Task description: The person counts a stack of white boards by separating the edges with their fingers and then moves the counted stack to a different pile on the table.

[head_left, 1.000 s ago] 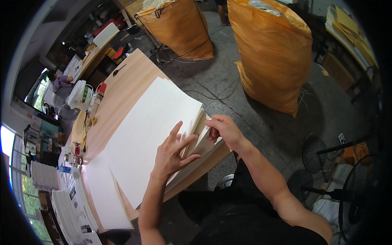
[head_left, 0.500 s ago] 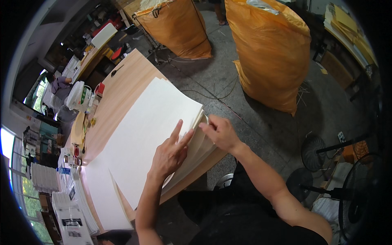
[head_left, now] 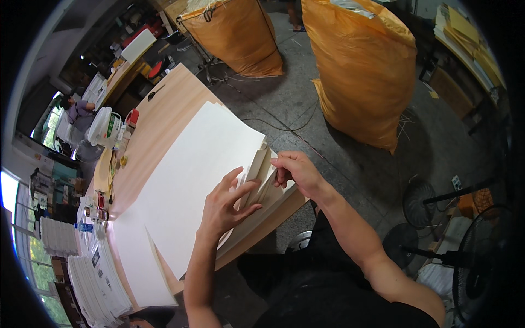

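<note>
Wooden table (head_left: 164,117) — left hand (head_left: 224,205) flat, fingers spread on paper stack (head_left: 202,175); right hand (head_left: 295,170) fingers pinching its edge.

A wooden table (head_left: 164,117) bears a paper stack (head_left: 202,169), perhaps bottles.

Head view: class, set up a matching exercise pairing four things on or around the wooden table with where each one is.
Things:
1. left hand
2. right hand
3. orange sacks
4. white jug

Places:
A. on the floor beyond the table
B. flat on top of the paper stack
C. near the table's far left edge
D. at the stack's right edge, pinching sheets

Pairs: 1-B, 2-D, 3-A, 4-C
</note>
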{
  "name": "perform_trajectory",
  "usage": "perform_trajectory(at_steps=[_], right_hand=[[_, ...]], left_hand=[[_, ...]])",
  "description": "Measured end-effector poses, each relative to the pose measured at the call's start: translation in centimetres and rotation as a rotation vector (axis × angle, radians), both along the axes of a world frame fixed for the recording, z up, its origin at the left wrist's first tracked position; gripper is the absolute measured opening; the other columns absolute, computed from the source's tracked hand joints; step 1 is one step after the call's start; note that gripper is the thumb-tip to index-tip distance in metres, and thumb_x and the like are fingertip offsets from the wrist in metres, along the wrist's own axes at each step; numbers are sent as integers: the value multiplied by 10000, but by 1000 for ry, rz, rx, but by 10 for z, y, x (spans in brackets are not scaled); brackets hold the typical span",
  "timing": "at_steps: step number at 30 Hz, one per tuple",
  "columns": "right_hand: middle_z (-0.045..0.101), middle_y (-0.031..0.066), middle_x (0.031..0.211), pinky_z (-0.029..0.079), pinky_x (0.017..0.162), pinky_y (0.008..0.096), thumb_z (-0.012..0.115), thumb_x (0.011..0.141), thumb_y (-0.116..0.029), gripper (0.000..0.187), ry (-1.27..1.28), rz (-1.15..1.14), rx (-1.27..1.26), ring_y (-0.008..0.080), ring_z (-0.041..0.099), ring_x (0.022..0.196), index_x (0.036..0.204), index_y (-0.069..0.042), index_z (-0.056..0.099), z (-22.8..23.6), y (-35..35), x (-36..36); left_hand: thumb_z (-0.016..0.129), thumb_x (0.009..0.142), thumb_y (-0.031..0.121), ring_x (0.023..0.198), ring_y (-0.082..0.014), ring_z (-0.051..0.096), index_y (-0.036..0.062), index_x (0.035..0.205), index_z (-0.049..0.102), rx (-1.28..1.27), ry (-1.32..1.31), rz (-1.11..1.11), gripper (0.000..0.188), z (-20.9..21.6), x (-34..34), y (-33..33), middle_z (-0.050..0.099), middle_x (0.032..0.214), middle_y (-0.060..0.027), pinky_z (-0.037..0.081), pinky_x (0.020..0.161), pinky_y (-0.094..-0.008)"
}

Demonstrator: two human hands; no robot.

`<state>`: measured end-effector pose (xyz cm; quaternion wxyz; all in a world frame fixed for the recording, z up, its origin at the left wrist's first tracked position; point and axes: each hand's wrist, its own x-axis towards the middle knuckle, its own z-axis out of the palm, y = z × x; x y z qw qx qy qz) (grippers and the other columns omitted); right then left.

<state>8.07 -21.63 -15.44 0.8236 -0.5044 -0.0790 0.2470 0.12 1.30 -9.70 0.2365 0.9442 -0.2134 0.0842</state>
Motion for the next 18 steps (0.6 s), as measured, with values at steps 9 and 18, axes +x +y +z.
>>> perform_trajectory(at_steps=[9, 18], right_hand=[[612, 24, 648, 491, 547, 269, 638, 1031, -289, 338, -442, -202, -536, 137, 649, 601, 763, -88, 597, 0, 7, -11], [631, 35, 667, 488, 546, 273, 630, 1040, -264, 325, 24, -31, 49, 146, 664, 600, 769, -86, 601, 0, 4, -2]], left_hand=[[775, 871, 142, 1054, -355, 724, 307, 1312, 691, 30, -44, 12, 478, -8, 0, 4, 557, 1499, -178, 616, 862, -418], [907, 760, 320, 1047, -341, 724, 300, 1238, 700, 69, -65, 21, 521, -4, -5, -1, 574, 1460, -149, 621, 826, -409]])
